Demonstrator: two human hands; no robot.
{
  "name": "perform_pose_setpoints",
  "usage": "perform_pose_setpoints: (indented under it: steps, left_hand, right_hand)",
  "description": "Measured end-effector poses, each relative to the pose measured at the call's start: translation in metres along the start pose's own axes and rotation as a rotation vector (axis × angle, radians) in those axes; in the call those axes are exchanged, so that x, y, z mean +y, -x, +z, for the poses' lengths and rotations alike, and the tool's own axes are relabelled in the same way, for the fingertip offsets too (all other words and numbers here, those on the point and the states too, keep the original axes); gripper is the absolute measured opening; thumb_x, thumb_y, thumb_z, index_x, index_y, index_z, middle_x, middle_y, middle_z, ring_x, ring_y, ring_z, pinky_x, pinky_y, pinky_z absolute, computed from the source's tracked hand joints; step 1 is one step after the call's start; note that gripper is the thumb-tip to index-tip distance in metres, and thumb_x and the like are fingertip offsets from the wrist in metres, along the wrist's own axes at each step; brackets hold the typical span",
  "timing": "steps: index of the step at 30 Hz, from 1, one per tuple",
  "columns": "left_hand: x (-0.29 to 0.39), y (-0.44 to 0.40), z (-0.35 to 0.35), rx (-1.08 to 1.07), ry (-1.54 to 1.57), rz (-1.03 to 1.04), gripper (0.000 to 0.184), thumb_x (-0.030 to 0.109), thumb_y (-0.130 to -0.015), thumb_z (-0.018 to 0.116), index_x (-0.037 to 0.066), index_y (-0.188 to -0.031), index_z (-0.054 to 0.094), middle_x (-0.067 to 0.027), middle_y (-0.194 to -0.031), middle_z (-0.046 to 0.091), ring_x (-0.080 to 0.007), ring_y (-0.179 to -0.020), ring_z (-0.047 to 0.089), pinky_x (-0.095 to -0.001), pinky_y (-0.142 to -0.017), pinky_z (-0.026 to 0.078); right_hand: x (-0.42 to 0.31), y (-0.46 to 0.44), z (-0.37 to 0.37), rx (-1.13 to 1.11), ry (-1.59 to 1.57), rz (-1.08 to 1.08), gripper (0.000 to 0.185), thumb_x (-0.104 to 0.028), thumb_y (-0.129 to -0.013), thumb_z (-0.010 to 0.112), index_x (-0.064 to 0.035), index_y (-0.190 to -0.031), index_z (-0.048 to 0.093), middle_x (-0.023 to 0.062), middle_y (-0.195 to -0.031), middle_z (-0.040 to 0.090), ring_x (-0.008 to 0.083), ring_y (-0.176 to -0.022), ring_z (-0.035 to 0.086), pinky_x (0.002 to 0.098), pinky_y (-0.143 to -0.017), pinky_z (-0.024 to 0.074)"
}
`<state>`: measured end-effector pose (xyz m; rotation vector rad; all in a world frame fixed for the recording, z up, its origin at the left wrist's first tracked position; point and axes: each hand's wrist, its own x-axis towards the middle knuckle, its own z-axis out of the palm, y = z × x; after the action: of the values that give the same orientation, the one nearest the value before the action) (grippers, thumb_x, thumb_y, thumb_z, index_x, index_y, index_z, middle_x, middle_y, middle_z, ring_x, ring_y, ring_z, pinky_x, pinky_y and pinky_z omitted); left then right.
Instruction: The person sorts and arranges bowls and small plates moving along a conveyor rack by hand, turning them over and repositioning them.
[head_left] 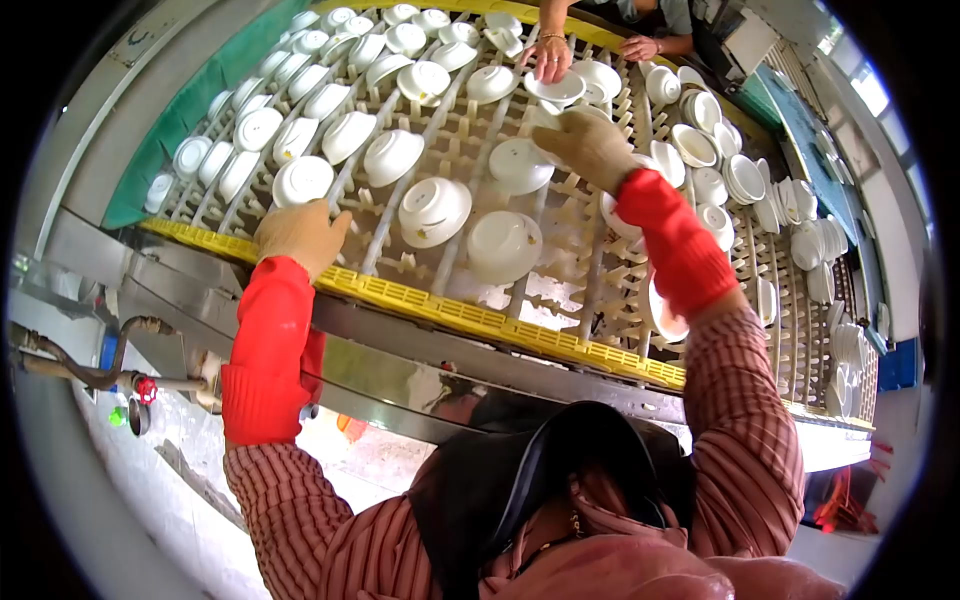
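Both my hands wear tan gloves with red cuffs. My left hand (302,240) rests at the near edge of the rack beside an upturned white bowl (303,181). Its thumb is spread and its fingertips are partly hidden. Farther right, my right hand (588,150) reaches over the pegs with bent fingers at the upper right rim of another upturned white bowl (520,166); its grip is partly hidden. Nearer me lie a pair of nested white bowls (434,205) and a wide white bowl (503,247), some with food scraps on them.
A pegged conveyor rack (560,290) with a yellow edge strip (480,322) carries many white bowls and plates. Across it, a co-worker's hand (549,58) touches a white dish (555,87). Stacked bowls (744,178) stand at right. Pipes with a red valve (146,389) are lower left.
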<state>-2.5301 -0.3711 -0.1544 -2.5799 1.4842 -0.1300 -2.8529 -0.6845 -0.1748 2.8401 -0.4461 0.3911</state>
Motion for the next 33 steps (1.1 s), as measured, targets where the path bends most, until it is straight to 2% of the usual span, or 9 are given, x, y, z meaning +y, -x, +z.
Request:
perform_pose_setpoints:
  steps: [5, 9, 11, 15, 23, 24, 25, 27, 33]
  left_hand:
    - [0.012, 0.002, -0.011, -0.067, 0.015, -0.036, 0.049, 0.05, -0.106, 0.06, 0.006, -0.115, 0.079, -0.0231, -0.104, 0.081, -0.0457, -0.1, 0.077, -0.0567, -0.089, 0.059]
    - [0.016, 0.001, -0.013, -0.071, 0.007, -0.068, 0.049, 0.051, -0.106, 0.06, 0.008, -0.12, 0.079, -0.0201, -0.106, 0.082, -0.0432, -0.101, 0.078, -0.0546, -0.091, 0.06]
    - [0.02, 0.002, -0.014, -0.075, 0.028, -0.067, 0.053, 0.054, -0.106, 0.059, 0.009, -0.126, 0.078, -0.0187, -0.113, 0.082, -0.0406, -0.107, 0.078, -0.0529, -0.095, 0.059]
    - [0.031, 0.013, -0.033, -0.09, 0.091, -0.021, 0.06, 0.058, -0.104, 0.06, 0.009, -0.135, 0.076, -0.0188, -0.126, 0.08, -0.0377, -0.117, 0.076, -0.0524, -0.1, 0.058]
    - [0.015, 0.0, 0.001, 0.038, 0.165, 0.007, 0.053, 0.057, -0.103, 0.062, 0.01, -0.12, 0.079, -0.0185, -0.117, 0.08, -0.0403, -0.109, 0.076, -0.0534, -0.096, 0.058]
    - [0.017, -0.001, 0.001, 0.016, 0.148, -0.007, 0.05, 0.055, -0.104, 0.061, 0.011, -0.121, 0.079, -0.018, -0.117, 0.08, -0.0394, -0.11, 0.075, -0.0527, -0.097, 0.057]
    - [0.012, -0.005, 0.003, 0.002, 0.161, -0.002, 0.052, 0.055, -0.105, 0.059, 0.01, -0.122, 0.079, -0.0177, -0.119, 0.08, -0.0391, -0.111, 0.075, -0.0528, -0.098, 0.057]
    - [0.009, -0.01, 0.01, -0.012, 0.171, 0.017, 0.056, 0.056, -0.107, 0.056, 0.008, -0.123, 0.079, -0.0171, -0.122, 0.081, -0.0383, -0.114, 0.076, -0.0531, -0.1, 0.058]
    - [0.011, -0.014, 0.004, -0.045, 0.133, 0.019, 0.053, 0.053, -0.108, 0.053, 0.009, -0.12, 0.079, -0.0184, -0.118, 0.081, -0.0395, -0.109, 0.076, -0.0542, -0.098, 0.058]
  right_hand:
    - [-0.044, 0.071, -0.056, -0.258, -0.706, 0.54, 0.027, -0.034, -0.113, 0.065, -0.0205, -0.132, 0.078, 0.0162, -0.106, 0.076, 0.0304, -0.09, 0.075, 0.0428, -0.08, 0.0604]
    - [-0.06, 0.099, -0.063, -0.256, -0.856, 0.596, 0.046, -0.043, -0.107, 0.074, -0.001, -0.126, 0.078, 0.0139, -0.096, 0.078, 0.0256, -0.092, 0.076, 0.0368, -0.083, 0.0611]
    - [-0.047, 0.105, -0.047, 0.05, -0.385, -0.217, 0.033, -0.008, -0.106, 0.067, -0.0031, -0.138, 0.071, 0.0208, -0.12, 0.078, 0.0397, -0.105, 0.077, 0.0428, -0.089, 0.0645]
    - [-0.05, 0.052, -0.079, 0.104, -0.273, -0.183, 0.052, -0.004, -0.101, 0.069, -0.0062, -0.151, 0.059, 0.0225, -0.119, 0.077, 0.0426, -0.108, 0.076, 0.0444, -0.093, 0.0635]
    - [0.005, -0.028, -0.009, 0.457, -0.269, -0.158, 0.02, 0.001, -0.105, 0.06, -0.0022, -0.12, 0.072, 0.022, -0.109, 0.075, 0.0381, -0.103, 0.077, 0.0404, -0.085, 0.0622]
    - [0.0, -0.021, -0.02, 0.054, 0.197, -0.07, 0.02, -0.019, -0.108, 0.064, -0.0039, -0.119, 0.072, 0.0215, -0.111, 0.077, 0.0363, -0.102, 0.077, 0.0424, -0.086, 0.0615]
    - [-0.006, -0.021, -0.011, -0.108, -0.274, 0.426, 0.046, -0.045, -0.099, 0.071, -0.0083, -0.127, 0.069, 0.0215, -0.115, 0.076, 0.0416, -0.1, 0.076, 0.054, -0.087, 0.0602]
    - [-0.01, -0.005, -0.005, -0.306, -0.086, 0.482, 0.061, -0.061, -0.098, 0.069, -0.0051, -0.121, 0.074, 0.0231, -0.117, 0.077, 0.0421, -0.103, 0.076, 0.0562, -0.089, 0.0585]
    - [-0.027, 0.015, -0.006, -0.347, -0.198, 0.354, 0.057, -0.059, -0.101, 0.064, -0.0056, -0.119, 0.076, 0.0233, -0.097, 0.077, 0.0407, -0.099, 0.076, 0.0544, -0.089, 0.0581]
